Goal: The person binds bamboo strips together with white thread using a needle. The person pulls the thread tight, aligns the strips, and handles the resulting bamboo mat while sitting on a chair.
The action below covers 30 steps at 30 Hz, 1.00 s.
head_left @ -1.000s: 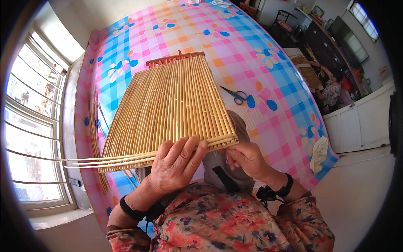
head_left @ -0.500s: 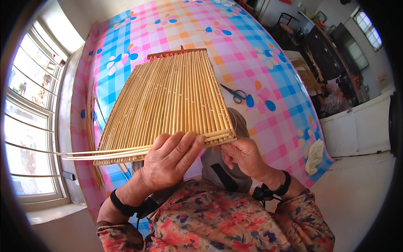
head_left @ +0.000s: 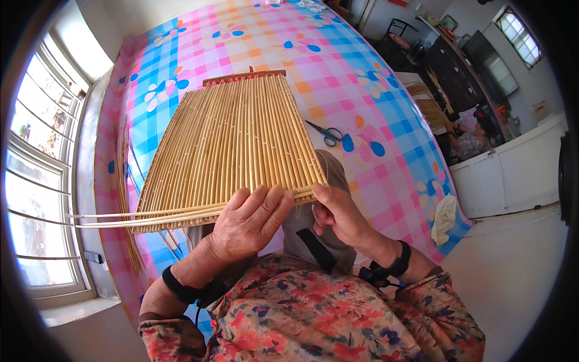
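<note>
A panel of yellow straw stalks [head_left: 232, 139], laid side by side and stitched across, slopes away over my lap. My left hand [head_left: 250, 220] grips its near edge from above, fingers curled over a few long pale stalks [head_left: 139, 221]. These stalks run along that edge and stick out far to the left. At the panel's near right corner my right hand [head_left: 341, 216] is closed, thumb on top and curled fingers below. A thin thread hangs near those fingers. A reddish-brown wooden strip [head_left: 244, 78] borders the far end.
Dark-handled scissors [head_left: 331, 136] lie right of the panel on a pink and blue checked, flowered cover [head_left: 374, 175]. A bundle of thin straws [head_left: 122, 187] lies at the left, beside a barred window [head_left: 42, 181]. A crumpled white cloth [head_left: 444, 220] rests at the cover's right edge.
The whole view has shifted, so the panel sits a little further left. My right thumb has moved onto the corner's top, over the stalk ends. My left hand keeps its grip.
</note>
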Available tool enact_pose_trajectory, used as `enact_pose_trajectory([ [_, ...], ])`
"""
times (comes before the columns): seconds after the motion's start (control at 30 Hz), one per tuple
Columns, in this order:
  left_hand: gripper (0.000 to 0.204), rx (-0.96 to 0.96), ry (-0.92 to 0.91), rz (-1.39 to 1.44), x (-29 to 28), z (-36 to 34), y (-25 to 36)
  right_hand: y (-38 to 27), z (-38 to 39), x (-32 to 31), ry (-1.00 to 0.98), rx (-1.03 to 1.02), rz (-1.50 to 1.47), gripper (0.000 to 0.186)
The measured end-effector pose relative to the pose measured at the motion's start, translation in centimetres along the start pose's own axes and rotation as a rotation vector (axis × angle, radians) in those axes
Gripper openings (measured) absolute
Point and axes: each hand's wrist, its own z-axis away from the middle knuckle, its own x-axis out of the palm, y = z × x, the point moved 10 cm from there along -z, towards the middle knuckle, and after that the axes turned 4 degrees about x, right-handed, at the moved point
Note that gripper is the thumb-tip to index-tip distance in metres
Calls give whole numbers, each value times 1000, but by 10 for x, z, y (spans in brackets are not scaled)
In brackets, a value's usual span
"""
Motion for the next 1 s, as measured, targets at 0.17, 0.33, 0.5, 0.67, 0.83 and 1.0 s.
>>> enact_pose_trajectory([
  [0.17, 52, -2, -13, -27, 4, 3, -2, -5, -4, 3, 112, 20, 68, 46],
  [0.33, 52, 16, 15, -9, 4, 5, -2, 0, -3, -1, 153, 43, 44, 45],
  [0.5, 52, 4, 12, -20, 3, 6, -3, 2, -6, 2, 60, 23, 6, 45],
  [0.67, 50, -45, 40, -43, -7, 5, -7, -20, 8, 8, -69, -184, 160, 34],
  [0.83, 48, -44, -6, -58, -5, 0, -11, -19, 4, -1, -31, -240, 225, 21],
  [1.0, 45, -46, -4, -78, -6, 2, -9, -19, 3, -5, 34, -244, 277, 20],
])
